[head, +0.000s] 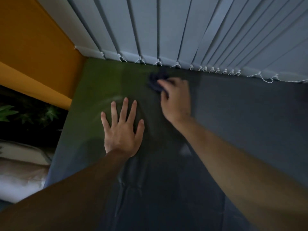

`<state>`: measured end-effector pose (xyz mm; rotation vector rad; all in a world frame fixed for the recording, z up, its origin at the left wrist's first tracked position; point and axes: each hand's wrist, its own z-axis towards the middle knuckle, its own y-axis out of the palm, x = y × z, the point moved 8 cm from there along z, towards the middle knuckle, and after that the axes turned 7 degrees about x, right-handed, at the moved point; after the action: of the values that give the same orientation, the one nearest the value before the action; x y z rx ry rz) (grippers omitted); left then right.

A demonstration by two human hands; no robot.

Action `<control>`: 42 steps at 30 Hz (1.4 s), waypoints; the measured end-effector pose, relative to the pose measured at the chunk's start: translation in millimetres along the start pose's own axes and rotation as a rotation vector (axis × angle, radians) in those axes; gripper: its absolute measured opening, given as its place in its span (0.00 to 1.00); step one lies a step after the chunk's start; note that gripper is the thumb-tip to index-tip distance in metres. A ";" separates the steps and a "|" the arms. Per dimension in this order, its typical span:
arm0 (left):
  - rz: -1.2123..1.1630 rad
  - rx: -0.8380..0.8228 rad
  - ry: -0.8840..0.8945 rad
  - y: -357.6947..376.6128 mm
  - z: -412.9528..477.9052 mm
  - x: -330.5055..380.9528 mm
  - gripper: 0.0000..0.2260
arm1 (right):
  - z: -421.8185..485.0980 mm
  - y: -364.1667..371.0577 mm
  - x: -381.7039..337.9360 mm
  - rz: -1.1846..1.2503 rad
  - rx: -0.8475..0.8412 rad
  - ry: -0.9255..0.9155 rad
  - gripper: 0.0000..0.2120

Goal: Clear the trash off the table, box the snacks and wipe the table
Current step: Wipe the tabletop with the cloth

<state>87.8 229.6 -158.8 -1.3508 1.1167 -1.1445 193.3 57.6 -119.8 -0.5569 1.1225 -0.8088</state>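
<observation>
Cloth (155, 82): a dark, bunched rag at the far edge of the table, just under the blinds, where the green part meets the grey part.
Right hand (175, 97): closed over the cloth and pressing it on the table; the cloth shows past the fingertips, on the far-left side of the hand. The hand is blurred, so I think it is in the middle of a wipe.
Left hand (122, 130): flat, fingers spread wide, holding nothing. It seems to support the person, who reaches far.
Table (250, 122): no trash or snacks in view; wet streaks near the arms suggest wiping is the step in hand.
Blinds (183, 30): they hang close behind the cloth.
</observation>
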 end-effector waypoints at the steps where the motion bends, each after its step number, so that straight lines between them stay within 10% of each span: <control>1: -0.003 0.002 0.002 -0.5 -0.1 0.2 0.30 | -4.7 4.7 -7.5 0.019 -0.063 -0.088 0.18; 13: -0.046 0.020 -0.004 -1.2 0.0 1.4 0.29 | 2.9 -93.2 135.4 -0.221 0.276 0.464 0.22; 21: -0.028 0.009 -0.011 0.9 -0.1 -1.3 0.28 | -54.8 -32.2 9.1 0.027 -0.131 -0.181 0.18; 28: -0.066 0.007 0.001 -3.5 -1.3 -1.4 0.28 | -65.8 -87.5 80.7 -0.206 0.243 0.430 0.20; 36: -0.406 0.081 0.051 -16.0 -5.3 -15.3 0.25 | -134.8 -49.1 -9.7 -0.040 -0.095 -0.131 0.17; 42: -0.319 0.063 0.232 -14.2 -51.0 -17.4 0.26 | -142.4 -96.2 43.9 -0.194 0.232 0.456 0.20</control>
<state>35.7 241.6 -143.3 -1.4052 1.0397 -1.5889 41.9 -34.8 -122.5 -0.2935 1.3772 -1.2590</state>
